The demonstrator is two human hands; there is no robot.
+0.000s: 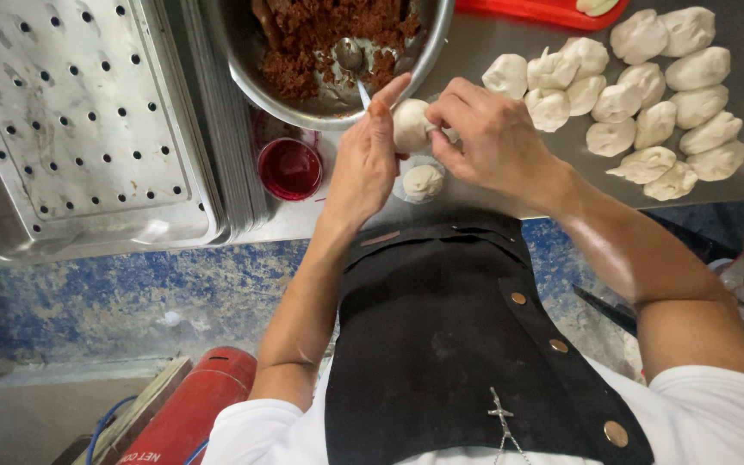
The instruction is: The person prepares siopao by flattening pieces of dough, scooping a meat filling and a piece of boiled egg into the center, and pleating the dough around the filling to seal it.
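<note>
Two bare hands meet over our steel table: our left hand cups a pale dough ball while our right hand pinches its far side closed. Just beyond sits a metal bowl of brown filling, perhaps with a spoon. Shaped dough pieces crowd the right.

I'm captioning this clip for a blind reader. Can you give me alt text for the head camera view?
Seen from above, a person's left hand and right hand pinch a dough ball over a steel table. Around them: a metal bowl of brown filling, a small red cup, a perforated tray, a finished bun and a pile of dough pieces.
</note>
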